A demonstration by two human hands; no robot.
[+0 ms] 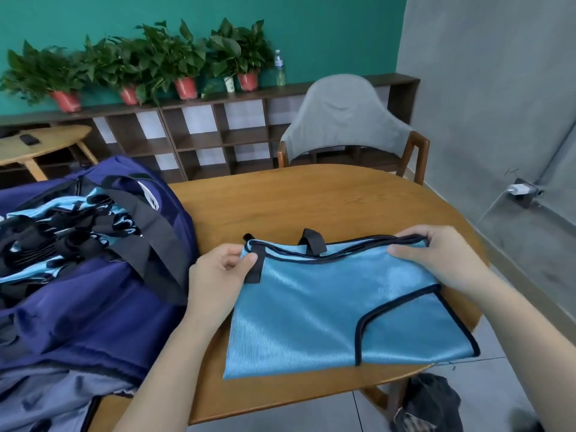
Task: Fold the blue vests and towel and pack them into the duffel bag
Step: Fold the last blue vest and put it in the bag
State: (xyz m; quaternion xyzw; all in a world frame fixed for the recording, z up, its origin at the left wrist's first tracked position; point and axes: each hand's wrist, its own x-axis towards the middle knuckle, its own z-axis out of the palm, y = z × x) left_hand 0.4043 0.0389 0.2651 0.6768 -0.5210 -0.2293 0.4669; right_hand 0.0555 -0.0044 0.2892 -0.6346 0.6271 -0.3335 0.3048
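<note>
Head view, nearest first: a light-blue mesh vest with black binding (327, 310) lies folded flat on the oval wooden table (311, 194), its far edge pinched by the left hand (218, 272) at a black strap and by the right hand (436, 254) at the other corner. It looks light, limp and slippery, best taken by its bound corners. Farther left, the open navy fabric duffel bag (93, 291) holds more vests; its white label is unreadable.

Far side: I'm seeing bare wooden table (311, 194) lying open beyond the folded vest (327, 310), up to the grey chair (346, 120).
Left: the duffel bag (93, 291) is crowding the table edge, its black strap (156, 244) draping just beside my left hand (218, 275).
Bag mouth: packed vests (62, 232) are filling the opening.
Right: my right hand (436, 254) is working near the table's rim, with open floor beyond.
</note>
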